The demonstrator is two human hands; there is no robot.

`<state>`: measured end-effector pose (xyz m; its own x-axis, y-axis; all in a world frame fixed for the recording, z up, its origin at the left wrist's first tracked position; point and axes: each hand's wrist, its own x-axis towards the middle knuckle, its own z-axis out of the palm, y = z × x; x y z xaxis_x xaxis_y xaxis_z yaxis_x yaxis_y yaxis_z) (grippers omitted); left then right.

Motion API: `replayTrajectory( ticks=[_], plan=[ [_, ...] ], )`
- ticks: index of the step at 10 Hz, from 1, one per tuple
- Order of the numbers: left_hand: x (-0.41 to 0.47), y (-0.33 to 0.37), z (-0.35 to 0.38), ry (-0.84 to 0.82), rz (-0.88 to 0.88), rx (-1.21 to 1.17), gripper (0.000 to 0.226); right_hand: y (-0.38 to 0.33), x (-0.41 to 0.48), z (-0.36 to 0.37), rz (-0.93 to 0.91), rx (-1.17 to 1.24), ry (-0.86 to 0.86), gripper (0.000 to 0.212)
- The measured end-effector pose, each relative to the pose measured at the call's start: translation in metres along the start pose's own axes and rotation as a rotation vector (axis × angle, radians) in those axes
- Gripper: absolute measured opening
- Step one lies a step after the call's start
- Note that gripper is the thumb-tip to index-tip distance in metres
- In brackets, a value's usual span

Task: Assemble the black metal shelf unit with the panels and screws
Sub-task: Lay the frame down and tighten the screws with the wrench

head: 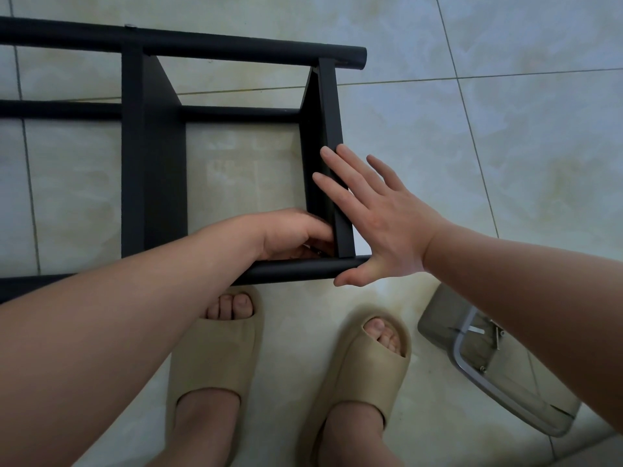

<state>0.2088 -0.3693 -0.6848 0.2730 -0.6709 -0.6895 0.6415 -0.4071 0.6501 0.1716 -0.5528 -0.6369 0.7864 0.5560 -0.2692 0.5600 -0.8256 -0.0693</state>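
- While the black shelf unit [155, 163] lies on its side on the tiled floor [505, 129], the right hand [381, 224] is laid flat against the outer face of its end panel [332, 129], fingers straight and spread, thumb down by the end of the near tube [296, 269].
- Just across that panel, the left hand [293, 234] is tucked into the inside corner where panel meets near tube. Its fingers are curled, but the tips are hidden behind the panel edge, so I cannot tell whether they hold anything. Something small glints under them.
- Beyond the right hand's fingertips the panel runs up to the far tube [236, 45], whose open end juts past it.
- Off to the outside of the right hand there is bare tile.
- Away from the left hand the frame runs out of view, cut off at the edge.
- Below both hands stand two beige slippers [215, 348], close to the near tube.
- Under the right forearm sits a grey metal-framed object [505, 392], partly covered by the arm, with loose screws [497, 335] on it. What it is I cannot make out.
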Motion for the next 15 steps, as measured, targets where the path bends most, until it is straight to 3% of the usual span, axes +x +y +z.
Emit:
replayTrajectory(
  ticks=[1,2,3,4,6,7,8,9,11,14,15],
  plan=[
    [-0.002,0.0,0.0001,0.069,-0.012,0.1,0.036,0.0002,0.0003,0.0006,0.0,0.003,0.004,0.131],
    [-0.0013,-0.0005,0.0,0.061,-0.002,0.078,0.015,0.0005,0.0004,0.0012,-0.001,0.004,0.006,0.131],
    [0.0007,-0.0011,-0.0008,0.034,0.003,0.016,0.008,0.0007,0.0003,0.0013,0.0,0.005,0.008,0.131],
    [0.0025,-0.0016,-0.0028,-0.016,0.002,-0.063,0.016,0.0006,0.0001,0.0016,0.002,0.003,0.009,0.131],
    [-0.0013,-0.0012,-0.0002,0.027,-0.008,0.084,0.016,0.0006,0.0002,0.0019,0.003,0.006,0.007,0.131],
    [-0.0011,0.0001,0.0003,0.027,-0.008,0.042,0.025,0.0008,0.0003,0.0018,0.003,0.006,0.009,0.131],
    [0.0022,-0.0021,-0.0025,0.013,-0.01,-0.01,0.008,0.0005,0.0002,0.0016,0.001,0.006,0.013,0.131],
    [0.0027,-0.0023,-0.0026,-0.004,-0.007,-0.032,0.018,0.0002,-0.0001,0.0012,0.003,0.008,0.009,0.131],
    [-0.0003,-0.0022,-0.0003,0.061,-0.016,0.145,0.018,0.0,0.0002,0.0007,0.005,-0.006,-0.002,0.131],
    [0.001,-0.0009,-0.0024,-0.003,0.001,0.002,0.018,0.0008,0.0001,0.0019,0.002,-0.005,0.013,0.132],
    [-0.0009,-0.0007,-0.001,0.032,0.005,0.143,0.011,0.0008,0.0002,0.0023,0.001,-0.004,0.015,0.131]
  ],
)
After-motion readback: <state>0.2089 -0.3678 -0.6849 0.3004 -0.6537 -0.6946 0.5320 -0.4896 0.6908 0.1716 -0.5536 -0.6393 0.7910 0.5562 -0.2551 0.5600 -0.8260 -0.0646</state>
